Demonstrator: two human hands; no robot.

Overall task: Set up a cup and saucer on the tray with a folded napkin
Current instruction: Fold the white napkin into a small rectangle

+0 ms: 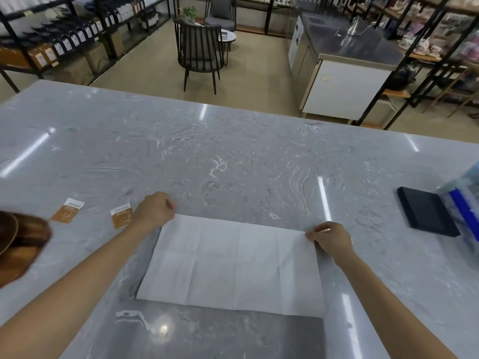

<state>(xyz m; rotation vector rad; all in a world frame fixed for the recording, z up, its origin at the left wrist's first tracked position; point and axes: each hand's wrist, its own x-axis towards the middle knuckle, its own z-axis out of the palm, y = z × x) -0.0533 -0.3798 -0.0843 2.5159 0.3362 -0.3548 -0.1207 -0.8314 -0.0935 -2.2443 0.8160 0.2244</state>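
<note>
Everything here I place from the napkin (230, 263), which lies flat on the grey worktop (233, 164) straight in front of me, spread as a wide rectangle with old crease lines showing.

Well left of it are two small brown-and-white packets (68, 210), and at the far left edge something brown and wooden (18, 244) that may be the tray, though I cannot be sure. No cup or saucer is in sight.

My left hand (155, 211) pinches the napkin's far left corner, fingers curled on the paper. My right hand (330, 239) pinches the far right corner the same way. Right of the napkin, well apart, sits a flat black box (425, 215) beside a clear plastic pack with blue print (464, 203).

I judge the fold is only starting. To do it well I should lift both corners together, keep the far edge taut, bring it onto the near edge so the corners meet, then press the crease flat from the middle outwards.
</note>
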